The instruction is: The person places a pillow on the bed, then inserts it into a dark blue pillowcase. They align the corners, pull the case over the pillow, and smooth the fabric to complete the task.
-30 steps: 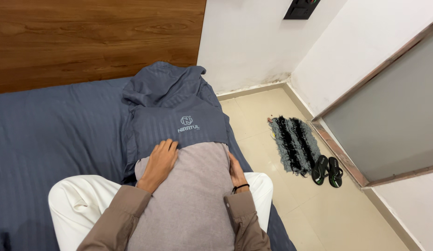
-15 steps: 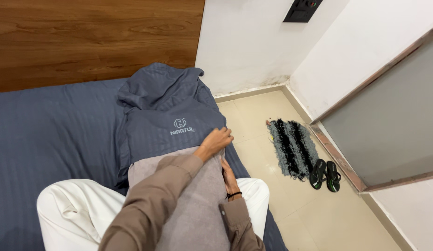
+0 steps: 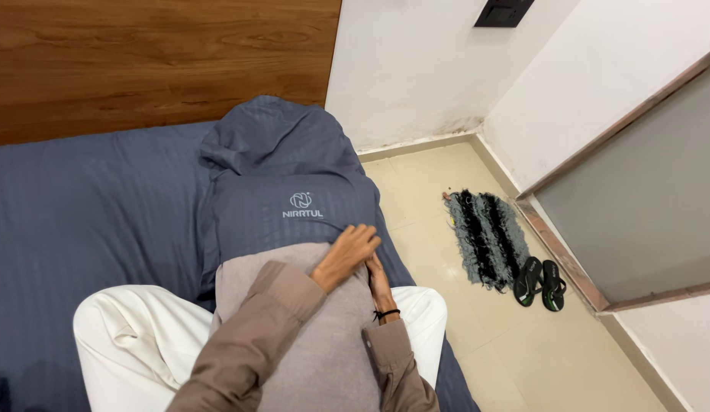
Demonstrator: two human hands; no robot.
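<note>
1 pillow point(image 3: 309, 336) | 1 pillowcase point(image 3: 294, 206) | 2 hands: left hand point(image 3: 346, 255), right hand point(image 3: 380, 276) | 2 slippers point(image 3: 539, 282)

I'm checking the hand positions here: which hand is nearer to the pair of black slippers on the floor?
The right hand, at the right edge of the grey pillow, nearest the slippers. The left hand reaches across the pillow, slightly farther away.

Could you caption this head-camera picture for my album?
Both hands, left and right, grip the blue striped pillowcase edge over a grey pillow.

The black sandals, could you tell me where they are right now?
In the head view, the black sandals sit on the floor at right, beside the striped mat.
</note>
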